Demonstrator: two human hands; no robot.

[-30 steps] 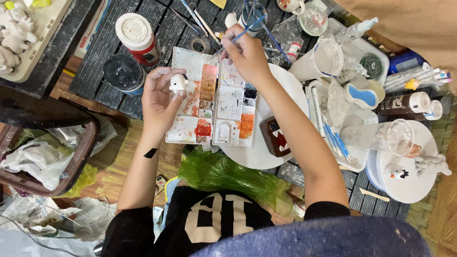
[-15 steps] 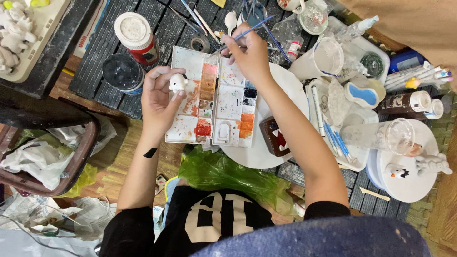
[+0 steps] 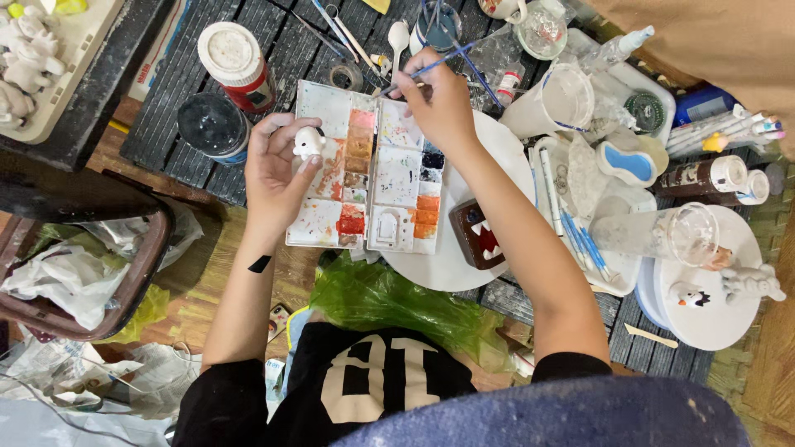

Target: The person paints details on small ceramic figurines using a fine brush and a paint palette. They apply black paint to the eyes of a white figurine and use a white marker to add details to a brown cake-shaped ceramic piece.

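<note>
My left hand [image 3: 280, 170] holds a small white clay figurine [image 3: 309, 142] beside the left edge of an open paint palette [image 3: 364, 170]. The palette has red, orange and black wells. My right hand [image 3: 439, 95] grips a thin blue-handled paintbrush [image 3: 431, 68] above the palette's top right corner, and the brush tip points left. A round white plate [image 3: 451, 261] lies under the palette, with a brown toothed figurine [image 3: 478, 234] on it.
A red-labelled jar [image 3: 236, 62] and a dark jar [image 3: 211, 124] stand at the left. Cups, brushes, bottles and painted figurines [image 3: 720, 290] crowd the right. A tray of white figurines [image 3: 33, 58] sits top left. A green plastic bag [image 3: 397, 302] lies near my chest.
My right hand has shifted slightly up and to the left with the paintbrush. The left hand keeps the figurine in the same place.
</note>
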